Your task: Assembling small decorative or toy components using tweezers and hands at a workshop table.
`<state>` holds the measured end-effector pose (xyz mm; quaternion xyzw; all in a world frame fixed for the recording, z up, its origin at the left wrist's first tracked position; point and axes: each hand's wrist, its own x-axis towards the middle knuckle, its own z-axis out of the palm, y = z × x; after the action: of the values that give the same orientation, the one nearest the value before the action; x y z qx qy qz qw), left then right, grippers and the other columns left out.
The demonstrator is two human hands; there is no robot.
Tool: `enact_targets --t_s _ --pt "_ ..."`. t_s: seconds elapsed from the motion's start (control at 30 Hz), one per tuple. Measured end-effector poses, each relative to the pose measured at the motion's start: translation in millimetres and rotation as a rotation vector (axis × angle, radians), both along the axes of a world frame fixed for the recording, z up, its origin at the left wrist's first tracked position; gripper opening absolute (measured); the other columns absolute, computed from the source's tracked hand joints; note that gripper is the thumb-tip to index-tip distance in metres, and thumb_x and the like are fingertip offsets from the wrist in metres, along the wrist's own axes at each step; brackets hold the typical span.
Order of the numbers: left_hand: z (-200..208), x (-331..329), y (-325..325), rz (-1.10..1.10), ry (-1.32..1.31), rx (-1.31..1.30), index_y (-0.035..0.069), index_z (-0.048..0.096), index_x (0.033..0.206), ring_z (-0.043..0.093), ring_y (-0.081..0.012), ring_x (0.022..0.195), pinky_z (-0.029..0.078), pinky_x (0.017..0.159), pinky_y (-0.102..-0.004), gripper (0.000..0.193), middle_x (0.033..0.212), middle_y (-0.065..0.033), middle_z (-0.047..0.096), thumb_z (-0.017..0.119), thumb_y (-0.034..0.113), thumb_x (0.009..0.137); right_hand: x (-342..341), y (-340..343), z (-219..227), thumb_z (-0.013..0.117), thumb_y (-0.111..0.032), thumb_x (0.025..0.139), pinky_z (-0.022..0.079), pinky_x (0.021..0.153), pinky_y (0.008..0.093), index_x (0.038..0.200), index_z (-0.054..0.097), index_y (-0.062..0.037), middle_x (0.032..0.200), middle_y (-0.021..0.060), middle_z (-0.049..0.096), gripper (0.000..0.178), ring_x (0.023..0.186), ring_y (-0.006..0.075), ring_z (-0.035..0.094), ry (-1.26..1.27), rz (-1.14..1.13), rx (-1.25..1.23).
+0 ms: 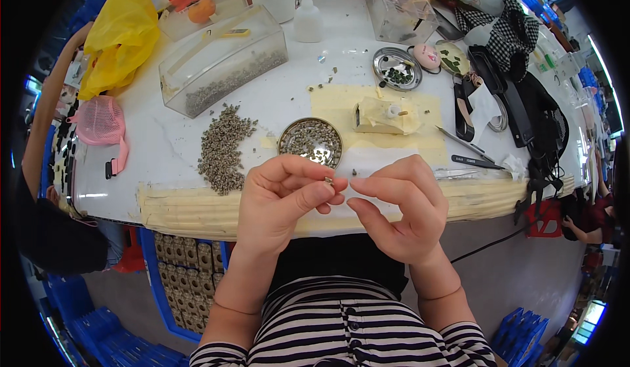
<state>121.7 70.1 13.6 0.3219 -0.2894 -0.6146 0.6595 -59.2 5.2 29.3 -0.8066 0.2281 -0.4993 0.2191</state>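
Left hand: from my end I see the left hand (272,200) with thumb and index finger clamped on a tiny metal piece; the other fingers curl beneath.
Piece: the piece (329,180) sits between those fingertips, above the table's near edge.
Right hand: I have the right hand (407,206) just beside the left fingertips, its thumb and index tips slightly apart.
Dish: right behind the left hand, I make out a round dish (280,134) with many similar pieces inside.
Heap: left of the dish, a loose heap (225,147) of pieces lies on the table (154,160).
Box: beyond the heap I see a clear box (239,49), more pieces along its bottom.
Block: right of the dish, a taped block (384,121) rests on yellowish paper (426,145).
Tweezers: at right I spot dark tweezers (474,162) lying flat.
Second dish: farther back, another dish (376,59) holds dark green bits.
Crate: below the table at left, a blue crate (155,282) contains rows of metal blocks (190,278).
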Motion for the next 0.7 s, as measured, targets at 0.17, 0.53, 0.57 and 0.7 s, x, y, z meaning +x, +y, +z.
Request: enact_targets --t_s 0.17,0.53,0.57,0.7 --pt "-13.2 -8.5 -4.3 -0.035 0.094 -0.055 -0.003 0.071 0.103 0.073 -0.0184 0.087 0.058 0.073 -0.0270 0.015 0.096 -0.0154 0.075 0.072 -0.004 0.089 2.3 -6.4 -0.8 0.083 0.001 0.065 0.043 0.059 0.0293 0.097 0.074 -0.0084 0.082 0.0005 0.064 0.034 0.069 0.0187 0.055 0.018 -0.010 -0.101" --pt "-17.6 -14.2 -2.6 -0.075 0.281 -0.041 -0.001 0.074 0.102 0.069 -0.0185 0.091 0.057 0.082 -0.0285 0.019 0.101 -0.0135 0.072 0.071 -0.010 0.086 4.8 -4.1 -7.3 0.083 0.002 0.063 0.045 0.061 0.0284 0.096 0.074 -0.0084 0.084 -0.0002 0.064 0.035 0.071 0.0187 0.055 0.012 -0.057 -0.165" --pt "-18.3 -14.7 -3.0 -0.077 0.290 -0.051 0.000 0.074 0.102 0.069 -0.0187 0.092 0.057 0.083 -0.0290 0.019 0.102 -0.0134 0.071 0.070 -0.011 0.086 4.3 -3.2 -7.9 0.083 0.002 0.063 0.045 0.061 0.0283 0.096 0.074 -0.0084 0.084 -0.0003 0.064 0.036 0.072 0.0186 0.055 0.009 -0.062 -0.170" --pt "-17.4 -15.8 -3.0 -0.106 0.295 -0.045 -0.001 0.074 0.099 0.068 -0.0195 0.094 0.057 0.086 -0.0299 0.020 0.103 -0.0129 0.069 0.070 -0.013 0.085 3.1 -1.1 -8.0 0.081 0.006 0.064 0.043 0.060 0.0289 0.097 0.074 -0.0072 0.085 0.0018 0.063 0.036 0.071 0.0185 0.054 0.000 -0.064 -0.191"
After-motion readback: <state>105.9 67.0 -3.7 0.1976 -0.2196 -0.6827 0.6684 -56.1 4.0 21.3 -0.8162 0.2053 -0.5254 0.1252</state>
